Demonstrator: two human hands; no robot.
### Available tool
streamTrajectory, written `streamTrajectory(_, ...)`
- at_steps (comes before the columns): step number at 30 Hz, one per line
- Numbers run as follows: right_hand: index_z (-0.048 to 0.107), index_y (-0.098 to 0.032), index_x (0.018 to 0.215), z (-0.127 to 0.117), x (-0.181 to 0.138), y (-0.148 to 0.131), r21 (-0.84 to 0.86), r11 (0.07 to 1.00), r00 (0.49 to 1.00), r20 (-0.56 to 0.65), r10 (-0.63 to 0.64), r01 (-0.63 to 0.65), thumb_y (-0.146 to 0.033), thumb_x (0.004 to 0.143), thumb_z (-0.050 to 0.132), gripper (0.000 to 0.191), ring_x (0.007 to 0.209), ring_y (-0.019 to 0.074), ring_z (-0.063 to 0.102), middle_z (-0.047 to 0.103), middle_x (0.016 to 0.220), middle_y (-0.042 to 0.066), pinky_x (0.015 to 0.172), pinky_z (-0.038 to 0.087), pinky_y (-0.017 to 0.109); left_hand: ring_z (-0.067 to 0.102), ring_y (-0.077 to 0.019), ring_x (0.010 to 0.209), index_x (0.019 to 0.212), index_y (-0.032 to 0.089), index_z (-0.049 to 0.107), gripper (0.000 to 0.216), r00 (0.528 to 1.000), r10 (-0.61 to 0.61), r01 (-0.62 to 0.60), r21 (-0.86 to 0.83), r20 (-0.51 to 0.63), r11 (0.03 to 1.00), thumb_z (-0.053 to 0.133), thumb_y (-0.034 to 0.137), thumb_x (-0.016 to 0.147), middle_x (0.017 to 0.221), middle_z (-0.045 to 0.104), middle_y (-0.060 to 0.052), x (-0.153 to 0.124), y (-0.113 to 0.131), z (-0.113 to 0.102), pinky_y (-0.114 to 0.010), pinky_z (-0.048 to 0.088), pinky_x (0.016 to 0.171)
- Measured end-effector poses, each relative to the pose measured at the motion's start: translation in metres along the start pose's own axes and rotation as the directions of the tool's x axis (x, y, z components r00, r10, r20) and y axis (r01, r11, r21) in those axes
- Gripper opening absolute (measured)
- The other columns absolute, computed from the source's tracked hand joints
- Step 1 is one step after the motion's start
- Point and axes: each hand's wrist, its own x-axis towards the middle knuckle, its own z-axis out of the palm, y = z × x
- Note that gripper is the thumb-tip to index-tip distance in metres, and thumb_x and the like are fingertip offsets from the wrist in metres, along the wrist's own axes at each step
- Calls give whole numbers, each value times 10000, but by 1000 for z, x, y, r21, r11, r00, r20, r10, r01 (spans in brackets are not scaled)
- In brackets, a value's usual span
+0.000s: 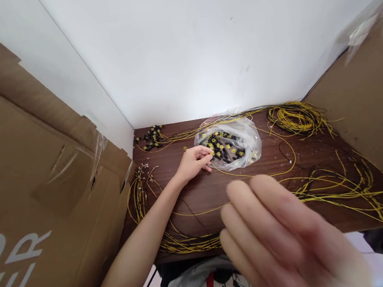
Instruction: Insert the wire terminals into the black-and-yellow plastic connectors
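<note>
My left hand (196,160) reaches to the near left edge of a clear plastic bag (253,142). Its thumb and fingertips are pinched at the end of a thin yellow wire (238,174), which curves away to the right. Lying on the bag, just past those fingertips, are many small black connectors (226,154) with yellow caps or rings (227,146). Close to the camera and blurred, my right hand (277,235) is raised with its fingers curled in. Whatever it may hold is hidden behind the fingers.
On the brown tabletop (198,192), a coil of yellow and black wires (296,119) lies back right. Loose wires (352,183) spread front right, and a bundle (190,243) follows the front edge. Wired connectors (153,136) sit back left. Cardboard (58,180) flanks the left side.
</note>
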Motion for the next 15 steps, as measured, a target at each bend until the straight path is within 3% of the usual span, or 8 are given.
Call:
streamTrajectory(3,602,-218,787,-14,7,24,270,960,996,-21,81,-73,-273,879,514,139,592,64,484,451,718,-8,545,438,192,580,-71,477,875,64,600,154,1000,3,-3,5,4,1000,653,120,741,639,584,5,1,-2,0,-197,530,454)
streamTrajectory(7,610,-200,832,-29,9,35,350,930,991,-17,130,-116,-247,867,550,84,671,58,478,460,774,-6,639,455,176,579,-76,476,884,78,602,180,1000,18,-18,-1,18,1000,663,157,735,632,585,9,2,-6,-2,-202,520,454)
streamTrajectory(11,597,-219,849,-39,19,31,234,970,996,-52,75,-61,-240,788,661,91,664,72,459,458,768,-16,630,453,194,582,-77,536,858,86,617,129,999,53,-53,16,9,998,635,122,736,643,600,-2,2,-5,-2,-195,519,506)
streamTrajectory(15,557,-180,676,-68,52,19,-126,990,994,-86,-66,55,-257,798,660,178,598,74,435,452,664,-24,573,415,206,575,-77,547,820,78,609,88,999,44,-44,14,-4,999,617,82,733,631,587,-1,1,-3,-1,-184,512,498)
